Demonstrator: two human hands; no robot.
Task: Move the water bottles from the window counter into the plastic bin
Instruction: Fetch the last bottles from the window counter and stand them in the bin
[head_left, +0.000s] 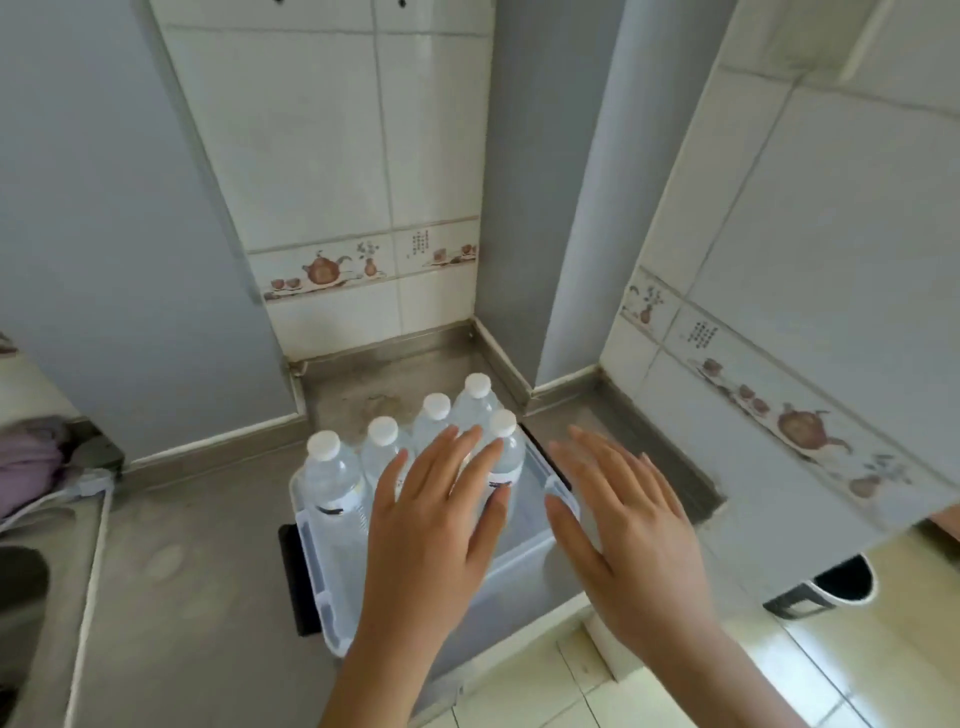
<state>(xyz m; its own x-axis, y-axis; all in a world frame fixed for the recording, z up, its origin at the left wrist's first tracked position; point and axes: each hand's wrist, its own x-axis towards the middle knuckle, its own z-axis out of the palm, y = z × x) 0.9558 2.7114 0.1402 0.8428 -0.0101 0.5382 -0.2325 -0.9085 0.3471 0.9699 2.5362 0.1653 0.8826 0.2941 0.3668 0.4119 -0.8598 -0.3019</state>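
Note:
A clear plastic bin stands on the grey counter near its front edge. Several clear water bottles with white caps stand upright inside it; one is at the left, another at the far right corner. My left hand hovers flat over the bin's middle with fingers spread, covering the lower parts of some bottles. My right hand is flat and spread over the bin's right rim. Neither hand holds anything.
The steel counter runs into a tiled corner with grey wall panels. A sink edge and purple cloth lie at the left. A bin with a dark liner stands on the floor at the right.

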